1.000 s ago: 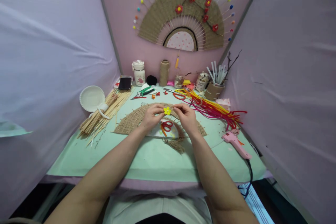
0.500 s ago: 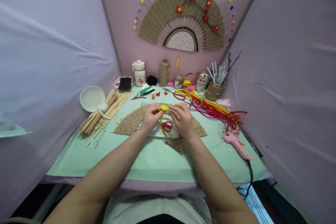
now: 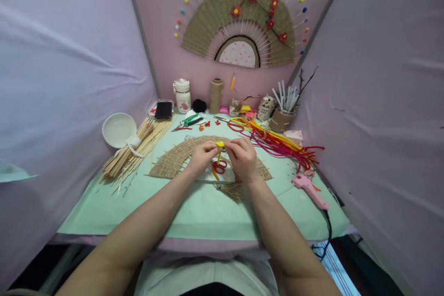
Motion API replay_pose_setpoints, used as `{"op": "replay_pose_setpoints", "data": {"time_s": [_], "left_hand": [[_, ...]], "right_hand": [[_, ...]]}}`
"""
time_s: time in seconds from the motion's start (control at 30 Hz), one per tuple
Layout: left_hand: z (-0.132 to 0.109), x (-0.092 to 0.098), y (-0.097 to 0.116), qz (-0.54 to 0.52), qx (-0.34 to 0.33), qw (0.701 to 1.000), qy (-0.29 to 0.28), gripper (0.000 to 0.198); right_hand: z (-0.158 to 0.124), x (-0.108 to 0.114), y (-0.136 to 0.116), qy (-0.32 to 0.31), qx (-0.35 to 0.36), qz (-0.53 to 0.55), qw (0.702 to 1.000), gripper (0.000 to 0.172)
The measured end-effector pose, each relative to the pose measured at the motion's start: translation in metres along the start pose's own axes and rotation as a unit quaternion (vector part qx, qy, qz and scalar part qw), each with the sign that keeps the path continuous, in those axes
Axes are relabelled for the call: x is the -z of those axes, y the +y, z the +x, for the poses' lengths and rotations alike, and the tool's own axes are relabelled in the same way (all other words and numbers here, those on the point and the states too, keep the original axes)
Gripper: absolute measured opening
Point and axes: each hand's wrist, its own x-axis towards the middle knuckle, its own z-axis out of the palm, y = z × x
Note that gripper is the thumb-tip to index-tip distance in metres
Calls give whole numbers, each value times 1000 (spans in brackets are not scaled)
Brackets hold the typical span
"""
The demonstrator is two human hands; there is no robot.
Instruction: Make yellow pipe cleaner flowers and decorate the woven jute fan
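L hand (image 3: 202,158) & R hand (image 3: 242,157) pinching yellow flwr (image 3: 219,144), red scissors (image 3: 219,167) atop part-hidden woven fan (image 3: 170,163), glue gun (image 3: 311,190) R

head-worn camera | faces forward, down (sole view) | table (image 3: 208,215) near | backdrop (image 3: 163,55) farther

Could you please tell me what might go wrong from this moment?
1. The small yellow flower is pinched in the left hand, with the right hand close beside it; too firm a squeeze might bend its petals.

2. Red-handled scissors lie over the woven fan just below the hands; a lowered hand could knock them or catch the weave.

3. The pink glue gun's cord hangs over the table edge; a tug could drag it off.
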Motion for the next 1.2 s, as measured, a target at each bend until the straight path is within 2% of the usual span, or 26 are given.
{"op": "replay_pose_setpoints", "data": {"time_s": [0.17, 0.33, 0.57, 0.83, 0.97, 1.1, 1.2], "left_hand": [[0, 0, -2, -30, 9, 999, 2, 18], [-2, -6, -5, -44, -20, 998, 41, 16], [-11, -21, 0, -116, -2, 990, 85, 14], [-15, -26, 4, -163, 11, 983, 82, 10], [-12, -23, 0, -162, 7, 984, 79, 13], [-4, -12, -7, -146, -6, 987, 67, 15], [-1, -7, -9, -143, 9, 988, 55, 19]], "right_hand": [[1, 1, 0, 7, 11, -12, 1000, 11], [0, 0, -1, 12, 18, -29, 999, 9], [-1, -2, -3, 40, 42, -50, 997, 5], [-4, -4, -6, 69, 52, -64, 994, 7], [-4, -4, -5, 74, 35, -59, 995, 8], [-3, -1, -1, 88, 2, -21, 996, 24], [-1, 1, 3, 93, 1, -22, 995, 25]]}}
